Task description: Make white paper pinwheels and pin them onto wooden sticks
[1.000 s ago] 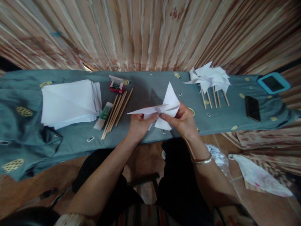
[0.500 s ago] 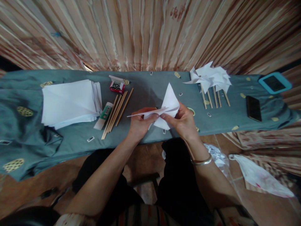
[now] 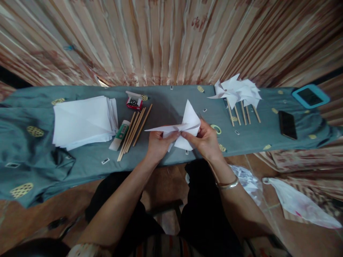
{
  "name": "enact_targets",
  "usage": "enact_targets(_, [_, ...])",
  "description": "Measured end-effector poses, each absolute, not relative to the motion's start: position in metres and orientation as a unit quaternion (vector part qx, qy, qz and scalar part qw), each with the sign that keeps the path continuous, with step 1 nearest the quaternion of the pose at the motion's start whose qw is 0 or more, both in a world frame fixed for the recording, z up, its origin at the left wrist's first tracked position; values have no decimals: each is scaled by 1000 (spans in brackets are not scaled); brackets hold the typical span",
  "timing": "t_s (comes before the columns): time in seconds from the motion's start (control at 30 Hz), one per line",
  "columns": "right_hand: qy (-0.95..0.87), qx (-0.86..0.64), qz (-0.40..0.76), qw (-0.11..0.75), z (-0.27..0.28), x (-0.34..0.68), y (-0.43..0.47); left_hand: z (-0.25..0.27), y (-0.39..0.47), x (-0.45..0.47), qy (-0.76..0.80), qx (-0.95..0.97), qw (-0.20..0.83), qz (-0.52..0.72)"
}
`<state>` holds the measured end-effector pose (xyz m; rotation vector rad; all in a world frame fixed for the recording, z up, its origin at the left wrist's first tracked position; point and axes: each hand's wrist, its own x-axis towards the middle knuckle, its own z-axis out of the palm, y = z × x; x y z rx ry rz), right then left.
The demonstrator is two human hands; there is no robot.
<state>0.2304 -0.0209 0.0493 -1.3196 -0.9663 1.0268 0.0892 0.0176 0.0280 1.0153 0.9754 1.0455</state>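
Between my hands, above the table's front edge, is a white paper pinwheel (image 3: 190,115) with its points folded toward the middle. My left hand (image 3: 158,143) pinches it from the left, thumb pressed near the centre. From the other side my right hand (image 3: 208,141) grips it, its thumb also at the centre and the fingers behind the paper. One blade sticks out leftward over my left hand, and another points up. Just beyond my right hand lies a pale green ring (image 3: 215,129), probably a scissors handle, partly hidden.
Left of my hands are wooden sticks (image 3: 132,135), a glue stick (image 3: 120,135), a small red box of metal pins (image 3: 134,100) and stacked white paper (image 3: 83,121). To the right lie finished pinwheels (image 3: 238,90), a phone (image 3: 287,125) and a blue-framed device (image 3: 311,95). Plastic bags (image 3: 300,201) rest on the floor.
Both hands still hold the paper pinwheel, and its folded points lie slightly closer together at the middle. The camera view has shifted a little.
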Motion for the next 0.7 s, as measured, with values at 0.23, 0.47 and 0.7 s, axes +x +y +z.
enact_targets(0.23, [-415,-567,437,561,45,231,-20,32,18,89,427,444,639,460])
enact_targets(0.47, [-396,-569,452,561,40,228,-18,33,20,87,449,446,627,454])
enact_targets(0.7, [-379,-568,469,560,37,226,-16,31,21,83,448,458,621,451])
